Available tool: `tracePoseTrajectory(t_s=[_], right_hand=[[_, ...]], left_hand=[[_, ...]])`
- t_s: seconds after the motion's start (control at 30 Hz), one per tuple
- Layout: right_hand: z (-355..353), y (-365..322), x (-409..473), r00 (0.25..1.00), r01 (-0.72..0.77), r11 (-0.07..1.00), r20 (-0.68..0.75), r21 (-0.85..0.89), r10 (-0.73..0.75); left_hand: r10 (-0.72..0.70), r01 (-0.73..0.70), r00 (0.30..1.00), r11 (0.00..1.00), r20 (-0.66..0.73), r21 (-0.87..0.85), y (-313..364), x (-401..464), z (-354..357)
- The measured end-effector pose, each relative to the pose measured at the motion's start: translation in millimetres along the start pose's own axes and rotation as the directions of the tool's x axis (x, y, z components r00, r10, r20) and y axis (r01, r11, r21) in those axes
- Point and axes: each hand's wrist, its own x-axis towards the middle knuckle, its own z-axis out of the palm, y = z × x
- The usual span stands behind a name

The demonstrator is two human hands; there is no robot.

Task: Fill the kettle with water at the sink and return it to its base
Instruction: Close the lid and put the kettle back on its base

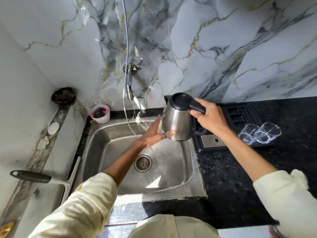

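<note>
Here right hand (210,117) grips kettle (178,123) over sink (192,176)

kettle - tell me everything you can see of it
The kettle has a shiny steel-looking body with a black lid, spout and handle. The lid is closed. It is held in the air over the right side of the sink, tilted with its top toward the wall. The right hand grips the handle; the left hand lies open against its lower side and base. It is to the right of the stream running from the tap, not under it.
</note>
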Motion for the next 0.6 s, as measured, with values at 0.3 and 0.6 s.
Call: tracePoseTrajectory(t_s=[0.3,0.6], right_hand=[[-56.6,80.5,52.1,0.984,-0.05,0.996,-0.174,-0.077,0.036],[-61.5,158.5,75.5,0.978,-0.166,0.983,-0.114,0.078,0.174]], left_hand=[[0.218,-0.024,0.968,0.583,-0.128,0.812,35.2,51.7,-4.0],[0.227,-0.045,0.968,0.584,-0.11,0.81,49.7,63.2,50.2]])
